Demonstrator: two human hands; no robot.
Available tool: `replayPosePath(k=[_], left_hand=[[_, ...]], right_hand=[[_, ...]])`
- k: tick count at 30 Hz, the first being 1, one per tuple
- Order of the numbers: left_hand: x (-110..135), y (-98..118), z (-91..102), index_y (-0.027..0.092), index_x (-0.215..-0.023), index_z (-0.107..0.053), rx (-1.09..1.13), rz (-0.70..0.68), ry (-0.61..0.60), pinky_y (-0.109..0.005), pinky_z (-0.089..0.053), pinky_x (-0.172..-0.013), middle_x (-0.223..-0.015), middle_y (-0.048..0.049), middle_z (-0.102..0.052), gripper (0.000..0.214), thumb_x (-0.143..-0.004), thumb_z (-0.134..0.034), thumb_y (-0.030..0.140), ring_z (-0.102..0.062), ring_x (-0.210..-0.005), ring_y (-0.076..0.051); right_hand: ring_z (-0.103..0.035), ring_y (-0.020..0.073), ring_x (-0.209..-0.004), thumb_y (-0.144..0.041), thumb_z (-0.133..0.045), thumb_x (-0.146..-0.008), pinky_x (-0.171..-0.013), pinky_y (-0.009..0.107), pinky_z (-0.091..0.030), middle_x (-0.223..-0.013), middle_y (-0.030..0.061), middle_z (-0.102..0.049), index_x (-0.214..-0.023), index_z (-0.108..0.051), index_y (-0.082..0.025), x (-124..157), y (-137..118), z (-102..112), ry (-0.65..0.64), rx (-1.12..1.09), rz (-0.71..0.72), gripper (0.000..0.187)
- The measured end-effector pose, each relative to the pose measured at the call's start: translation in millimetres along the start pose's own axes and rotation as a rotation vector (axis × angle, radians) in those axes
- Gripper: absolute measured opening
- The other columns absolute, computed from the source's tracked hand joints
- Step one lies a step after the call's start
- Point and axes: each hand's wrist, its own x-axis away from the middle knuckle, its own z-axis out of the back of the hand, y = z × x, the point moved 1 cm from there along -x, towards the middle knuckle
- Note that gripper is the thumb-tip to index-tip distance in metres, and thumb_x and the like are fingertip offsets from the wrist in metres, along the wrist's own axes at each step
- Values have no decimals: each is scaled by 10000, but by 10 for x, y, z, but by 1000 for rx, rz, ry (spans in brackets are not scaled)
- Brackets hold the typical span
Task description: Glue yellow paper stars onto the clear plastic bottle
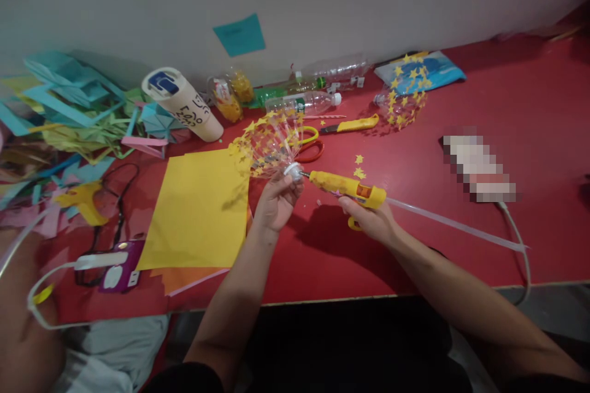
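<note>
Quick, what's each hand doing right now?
Left hand: closed, holding the starry plastic piece by its white end.
Right hand: closed, holding a yellow glue gun.

Left of my glue gun [338,185], paper [196,212] lies on the table [299,276]; behind the gun, 1 cutter [354,126], then bottles [302,102].

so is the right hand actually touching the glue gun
Touching. The head view shows the right hand gripping the yellow glue gun, its thumb lying against the side with no gap between them.
</note>
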Motion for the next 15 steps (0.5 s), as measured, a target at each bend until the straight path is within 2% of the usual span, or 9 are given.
replayPosePath(k=[6, 11, 15], left_hand=[[0, 1, 11, 150, -792, -638, -34, -21, -6, -189, -502, -633, -800, -14, -715, 172, -663, -688, 48, -652, -645, -85], [-38, -1, 24, 157, -776, -663, -68, -82, -5, -179, -499, -629, -763, 2, -719, 206, -611, -730, 53, -648, -618, -78], [-61, 11, 23, 187, -756, -686, -84, -163, -7, -171, -498, -634, -716, 33, -718, 281, -538, -765, 29, -653, -622, -81]], right_hand=[[-547, 142, -574, -486, -613, -732, -519, 259, -466, -633, 0, -603, -696, -583, -227, -17, -14, 15, -14, 14, 71, 263], [-487, 145, -506, -562, -590, -741, -492, 293, -422, -567, -11, -521, -646, -527, -237, -25, 22, -5, 36, 134, 76, 345], [-543, 188, -575, -553, -566, -775, -556, 345, -451, -624, 24, -546, -648, -538, -245, -9, 36, -35, 67, 242, 123, 335]])
